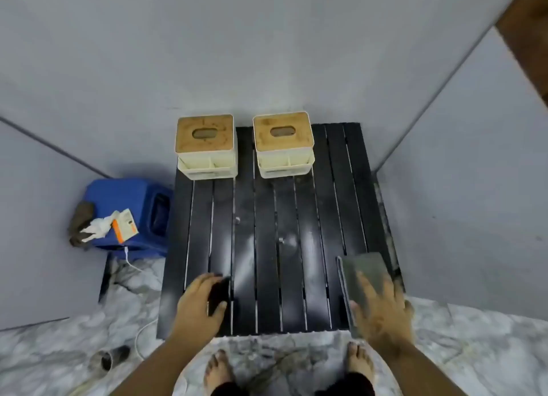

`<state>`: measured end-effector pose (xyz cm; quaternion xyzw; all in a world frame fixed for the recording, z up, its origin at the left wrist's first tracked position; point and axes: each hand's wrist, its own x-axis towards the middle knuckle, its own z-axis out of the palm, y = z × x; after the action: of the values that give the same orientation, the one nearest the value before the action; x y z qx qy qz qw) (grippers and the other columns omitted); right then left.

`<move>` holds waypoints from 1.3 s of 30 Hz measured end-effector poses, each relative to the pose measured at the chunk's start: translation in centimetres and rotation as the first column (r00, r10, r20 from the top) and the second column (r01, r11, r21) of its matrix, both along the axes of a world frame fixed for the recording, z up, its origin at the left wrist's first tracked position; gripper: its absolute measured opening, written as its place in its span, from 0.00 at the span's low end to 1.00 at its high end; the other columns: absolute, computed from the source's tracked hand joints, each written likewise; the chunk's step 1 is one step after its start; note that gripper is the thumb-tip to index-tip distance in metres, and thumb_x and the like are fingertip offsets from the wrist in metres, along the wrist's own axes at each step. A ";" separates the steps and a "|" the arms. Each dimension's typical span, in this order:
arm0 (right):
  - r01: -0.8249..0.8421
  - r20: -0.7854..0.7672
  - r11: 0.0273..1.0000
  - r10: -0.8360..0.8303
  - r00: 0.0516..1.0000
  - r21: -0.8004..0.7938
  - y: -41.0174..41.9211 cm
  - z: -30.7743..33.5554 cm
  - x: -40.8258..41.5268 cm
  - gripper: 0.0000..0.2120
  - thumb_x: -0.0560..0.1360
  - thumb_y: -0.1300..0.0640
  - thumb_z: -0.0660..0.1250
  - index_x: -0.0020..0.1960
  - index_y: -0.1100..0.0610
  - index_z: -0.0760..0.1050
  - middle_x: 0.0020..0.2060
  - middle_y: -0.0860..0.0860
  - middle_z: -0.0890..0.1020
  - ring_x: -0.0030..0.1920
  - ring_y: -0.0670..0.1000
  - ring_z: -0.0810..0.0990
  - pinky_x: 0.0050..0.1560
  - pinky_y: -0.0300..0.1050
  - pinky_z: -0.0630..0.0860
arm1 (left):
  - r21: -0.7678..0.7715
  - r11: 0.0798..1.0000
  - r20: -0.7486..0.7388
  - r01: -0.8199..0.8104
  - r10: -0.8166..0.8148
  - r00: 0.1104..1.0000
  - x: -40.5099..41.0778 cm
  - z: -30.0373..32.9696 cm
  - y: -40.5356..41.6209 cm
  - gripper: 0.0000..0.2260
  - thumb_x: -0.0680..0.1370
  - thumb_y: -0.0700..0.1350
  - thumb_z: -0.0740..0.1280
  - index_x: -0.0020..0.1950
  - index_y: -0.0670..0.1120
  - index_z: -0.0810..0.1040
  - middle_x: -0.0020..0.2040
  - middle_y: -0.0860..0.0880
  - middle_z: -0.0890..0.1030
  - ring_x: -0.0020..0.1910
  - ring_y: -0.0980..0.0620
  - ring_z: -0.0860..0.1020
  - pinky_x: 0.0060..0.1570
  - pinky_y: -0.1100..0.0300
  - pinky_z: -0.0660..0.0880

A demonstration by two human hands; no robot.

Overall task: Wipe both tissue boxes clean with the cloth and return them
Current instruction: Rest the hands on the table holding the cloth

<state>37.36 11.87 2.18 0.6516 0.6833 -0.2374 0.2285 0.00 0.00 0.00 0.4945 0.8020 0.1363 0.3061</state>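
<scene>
Head view. Fingers (385,289) of the right hand (381,312) spread flat and blurred, pressing on the grey-green folded cloth (363,272) at the near right corner of the black slatted table (267,247). Left hand (197,303) at the near left edge, thumb and fingers curled around a small dark object (218,294); what it is cannot be told. Two cream plastic tissue boxes with wooden lids at the far edge: left tissue box (206,146) at the far left corner, right tissue box (283,144) just beside it, apart. Both upright. Blue plastic container (127,214) stands on the floor left of the table.
</scene>
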 end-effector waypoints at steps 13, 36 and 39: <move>-0.181 -0.031 0.935 0.200 0.979 0.306 1.2 -10.5 0.2 0.28 0.79 0.42 0.46 0.79 0.42 0.52 0.80 0.51 0.52 0.77 0.68 0.48 0.74 0.70 0.52 | 0.084 0.961 -0.353 0.264 -0.219 0.909 -0.3 -8.0 2.6 0.33 0.76 0.63 0.60 0.79 0.51 0.67 0.82 0.50 0.61 0.81 0.46 0.58 0.77 0.42 0.52; -0.145 -0.251 0.875 0.286 0.925 0.461 4.2 -12.2 0.6 0.33 0.77 0.33 0.52 0.79 0.37 0.46 0.80 0.44 0.45 0.79 0.57 0.41 0.78 0.59 0.44 | 0.235 0.934 -0.468 0.267 -0.132 0.874 -0.1 -9.8 1.8 0.35 0.74 0.70 0.54 0.78 0.57 0.67 0.80 0.54 0.65 0.79 0.50 0.62 0.73 0.45 0.56; -0.171 -0.238 0.878 0.300 0.924 0.446 4.1 -12.3 1.0 0.33 0.77 0.31 0.51 0.79 0.38 0.45 0.80 0.46 0.45 0.79 0.58 0.42 0.77 0.61 0.45 | 0.211 0.946 -0.449 0.246 -0.129 0.884 0.0 -9.6 2.2 0.38 0.72 0.71 0.52 0.78 0.56 0.68 0.80 0.54 0.65 0.79 0.51 0.62 0.73 0.45 0.56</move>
<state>38.38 15.98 -10.15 0.5523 0.8196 -0.1520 0.0050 -0.04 2.15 -9.56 0.6242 0.7722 0.0984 0.0657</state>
